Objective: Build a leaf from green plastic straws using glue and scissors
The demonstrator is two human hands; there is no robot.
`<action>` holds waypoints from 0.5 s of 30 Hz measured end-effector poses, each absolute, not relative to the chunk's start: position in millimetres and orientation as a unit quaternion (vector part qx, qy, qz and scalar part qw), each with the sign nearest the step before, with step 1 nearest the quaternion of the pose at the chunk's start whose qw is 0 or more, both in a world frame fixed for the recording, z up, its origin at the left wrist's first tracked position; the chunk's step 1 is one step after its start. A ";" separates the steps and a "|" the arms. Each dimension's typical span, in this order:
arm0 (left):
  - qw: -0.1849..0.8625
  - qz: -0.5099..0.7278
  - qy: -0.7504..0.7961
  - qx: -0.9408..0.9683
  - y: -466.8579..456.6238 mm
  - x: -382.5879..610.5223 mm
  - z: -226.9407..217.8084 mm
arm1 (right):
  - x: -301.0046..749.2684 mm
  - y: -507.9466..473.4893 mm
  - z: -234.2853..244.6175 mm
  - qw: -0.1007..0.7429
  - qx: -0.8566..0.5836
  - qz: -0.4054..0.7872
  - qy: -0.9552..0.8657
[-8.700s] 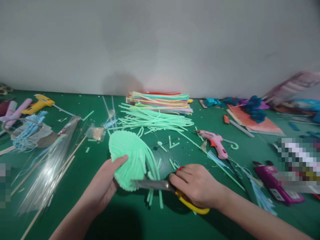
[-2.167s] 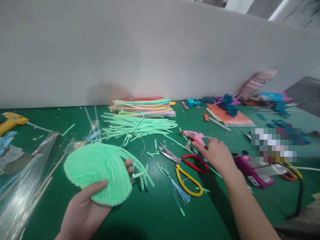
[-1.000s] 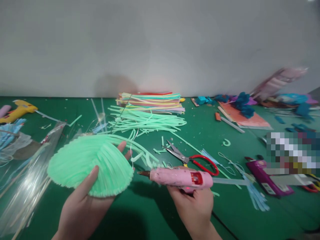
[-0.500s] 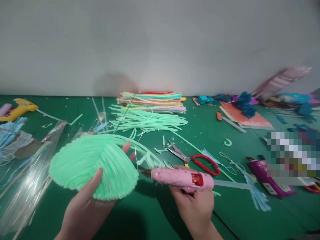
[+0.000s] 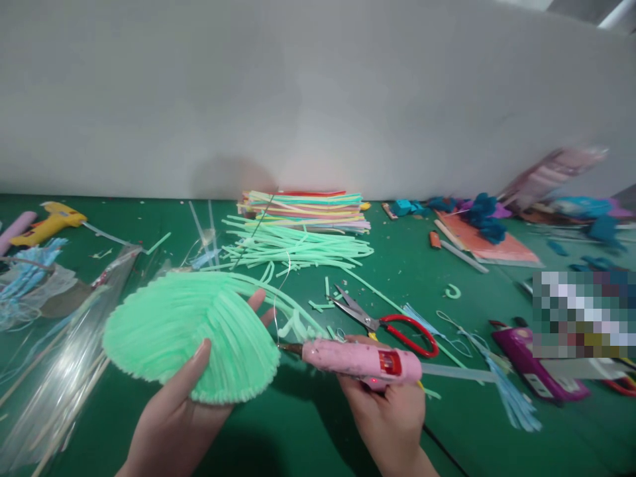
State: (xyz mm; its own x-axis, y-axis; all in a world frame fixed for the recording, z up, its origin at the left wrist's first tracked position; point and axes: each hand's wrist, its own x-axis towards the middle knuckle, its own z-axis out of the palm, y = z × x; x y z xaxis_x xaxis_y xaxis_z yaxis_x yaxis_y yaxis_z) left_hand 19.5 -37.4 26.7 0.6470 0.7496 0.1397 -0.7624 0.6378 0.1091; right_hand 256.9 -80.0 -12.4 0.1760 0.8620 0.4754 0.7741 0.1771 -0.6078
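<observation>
My left hand (image 5: 181, 404) grips a fan-shaped piece of mint green pipe cleaners (image 5: 183, 328), thumb on top, fingers behind its right edge. My right hand (image 5: 390, 417) is wrapped round a pink glue gun (image 5: 362, 361), held level with its metal tip touching the green piece's right edge. Loose green stems trail from the piece toward the tip. Red and yellow scissors (image 5: 385, 321) lie on the green table (image 5: 308, 430) just beyond the gun.
Loose green pipe cleaners (image 5: 293, 248) and a stack of coloured ones (image 5: 308, 205) lie at the back. A yellow glue gun (image 5: 47, 222) and clear plastic wrap (image 5: 59, 358) are at the left. Blue and orange scraps (image 5: 484, 228) and a purple tool (image 5: 539, 371) are at the right.
My right hand put down the scissors, picked up the pink glue gun and brought its tip to the green piece. In the last half second the tip closed onto the piece's edge.
</observation>
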 end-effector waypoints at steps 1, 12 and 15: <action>0.905 0.417 -0.041 0.082 -37.1 19.4 26.1 | 257.1 -80.1 -12.7 0.422 -0.641 0.052 -0.639; 0.899 0.425 -0.049 0.096 -35.7 22.7 28.8 | 258.8 -81.9 -13.7 0.423 -0.656 0.021 -0.625; 0.902 0.420 -0.045 0.090 -36.3 22.0 28.3 | 257.8 -81.1 -12.4 0.426 -0.649 0.019 -0.630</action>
